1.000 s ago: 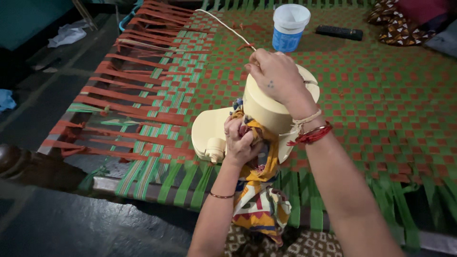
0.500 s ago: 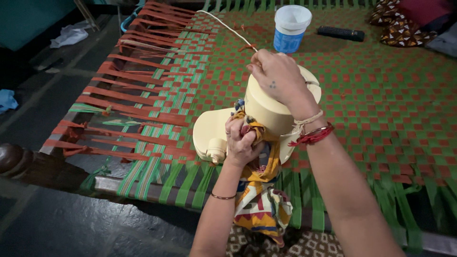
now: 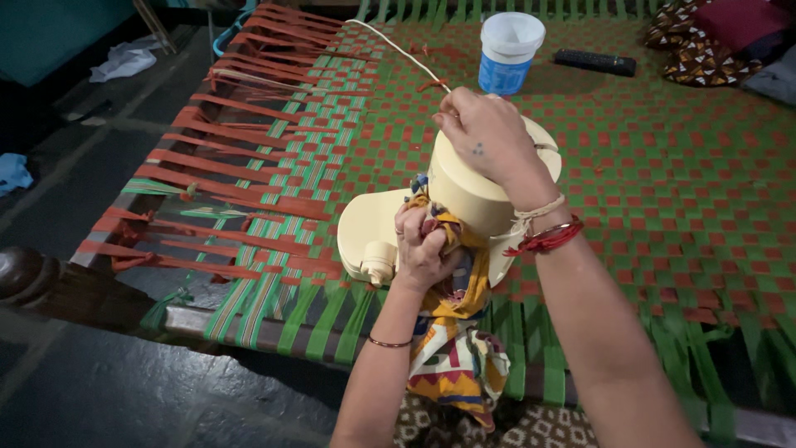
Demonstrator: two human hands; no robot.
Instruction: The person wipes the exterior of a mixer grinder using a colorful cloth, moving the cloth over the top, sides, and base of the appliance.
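On the woven cot (image 3: 680,207), the right hand (image 3: 489,137) still steadies the cream appliance (image 3: 464,203) from above while the left hand (image 3: 424,249), fisted around a patterned cloth (image 3: 452,348), has barely shifted against its side, so wiping continues.

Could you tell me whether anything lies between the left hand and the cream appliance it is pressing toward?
Yes: the left hand grips a bunched patterned cloth, which lies between its fingers and the cream appliance.
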